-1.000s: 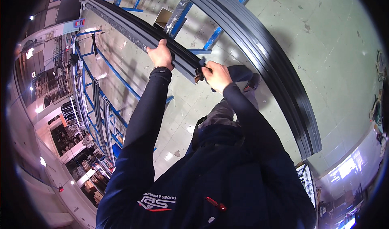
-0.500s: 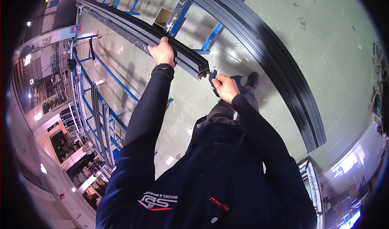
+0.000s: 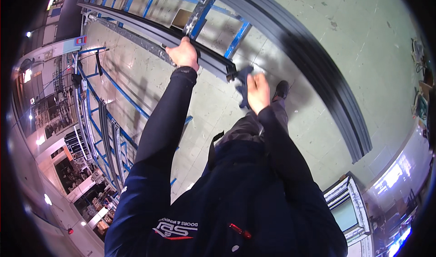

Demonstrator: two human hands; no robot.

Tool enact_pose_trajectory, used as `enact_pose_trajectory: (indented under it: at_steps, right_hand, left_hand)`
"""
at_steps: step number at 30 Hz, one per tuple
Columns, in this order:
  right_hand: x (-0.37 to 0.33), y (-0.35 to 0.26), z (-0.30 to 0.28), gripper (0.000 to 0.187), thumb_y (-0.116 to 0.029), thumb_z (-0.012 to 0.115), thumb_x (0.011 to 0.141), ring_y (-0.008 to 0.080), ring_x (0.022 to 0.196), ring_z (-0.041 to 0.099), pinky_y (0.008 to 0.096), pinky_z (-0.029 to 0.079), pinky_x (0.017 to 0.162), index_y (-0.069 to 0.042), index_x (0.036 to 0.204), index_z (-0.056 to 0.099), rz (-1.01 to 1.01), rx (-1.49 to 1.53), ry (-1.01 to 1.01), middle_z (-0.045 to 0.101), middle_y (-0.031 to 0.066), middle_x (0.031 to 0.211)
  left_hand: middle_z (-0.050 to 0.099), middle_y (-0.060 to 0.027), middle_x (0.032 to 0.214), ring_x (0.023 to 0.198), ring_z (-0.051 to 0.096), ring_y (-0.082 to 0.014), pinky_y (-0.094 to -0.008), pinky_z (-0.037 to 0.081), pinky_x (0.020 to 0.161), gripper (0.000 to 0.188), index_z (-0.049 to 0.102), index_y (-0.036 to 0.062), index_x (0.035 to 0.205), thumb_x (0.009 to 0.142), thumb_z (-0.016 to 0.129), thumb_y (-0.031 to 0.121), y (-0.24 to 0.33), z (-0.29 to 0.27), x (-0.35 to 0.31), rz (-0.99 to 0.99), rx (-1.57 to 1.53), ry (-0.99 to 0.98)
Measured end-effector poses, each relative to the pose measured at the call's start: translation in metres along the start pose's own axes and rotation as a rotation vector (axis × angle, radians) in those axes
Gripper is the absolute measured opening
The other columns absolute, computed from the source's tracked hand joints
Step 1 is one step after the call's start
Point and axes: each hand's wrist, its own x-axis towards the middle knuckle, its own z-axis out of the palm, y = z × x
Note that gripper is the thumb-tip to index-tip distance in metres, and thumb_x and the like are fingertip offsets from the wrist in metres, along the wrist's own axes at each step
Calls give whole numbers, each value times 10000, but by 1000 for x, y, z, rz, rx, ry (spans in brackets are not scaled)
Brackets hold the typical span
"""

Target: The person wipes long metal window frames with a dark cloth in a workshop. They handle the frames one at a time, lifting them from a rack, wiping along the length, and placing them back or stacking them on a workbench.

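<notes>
My left hand [image 3: 183, 55] is wrapped over a long dark grey metal profile [image 3: 212, 60], some way back from its near end. The profile runs from the far left toward me and rests along a rack. Beside its near end, my right hand [image 3: 259, 92] is closed on a dark blue cloth [image 3: 244, 88] that hangs in uneven folds and points; whether it is a rag or a glove I cannot tell. The cloth is close to the profile's cut end, and I cannot tell whether they touch.
Another bundle of long dark profiles [image 3: 313, 61] curves along my right. Blue metal rack frames [image 3: 237, 39] stand beneath, with a cardboard box [image 3: 181, 19] among them. More racks with profiles [image 3: 106, 139] stand at left. A white-framed window unit [image 3: 347, 207] is at lower right.
My right hand has risen slightly with the cloth, which now spreads more beside the profile's end. The profile shows less of its channelled side. My left hand keeps its grip.
</notes>
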Motion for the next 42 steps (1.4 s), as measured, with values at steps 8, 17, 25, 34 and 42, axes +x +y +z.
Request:
enact_pose_trajectory:
  at_steps: [8,17,25,34,42]
  right_hand:
    - [-14,69,4,289,-254,639,960,342,657,575,437,450,625,-35,827,504,26,-281,-100,591,177,714]
    - [-43,6,-50,142,-143,548,1024,232,959,672,376,551,815,-47,1122,511,417,909,-69,651,111,1075]
    - [-82,-49,-42,131,-89,635,973,103,656,549,288,446,563,-68,1033,520,338,753,88,611,6,802]
    - [-91,-47,-31,191,-160,581,1011,81,635,533,261,486,619,-22,1104,673,178,180,21,624,3,804]
    - [-97,-29,-24,283,-295,599,1014,100,750,570,270,459,698,-34,927,666,128,216,-310,630,-2,833]
  left_hand:
    - [380,-343,1478,1359,446,-385,-377,343,1132,871,179,-141,1481,871,693,208,8,-11,-16,13,-52,-89]
    - [654,-90,1113,1007,599,-153,-300,496,881,438,583,-25,1244,957,690,287,-148,-99,-85,265,-62,-1039]
    - [615,-56,1176,1027,598,-113,-279,521,895,441,495,17,1368,969,658,109,-150,-110,-144,-184,-425,-1463]
    - [604,-45,1138,1040,593,-115,-307,535,893,297,532,64,1253,980,639,118,-151,-114,-146,-184,-617,-1236]
    - [633,-38,1168,1066,611,-138,-310,519,892,286,545,79,1267,1001,611,161,-131,-129,-133,-543,-688,-1301]
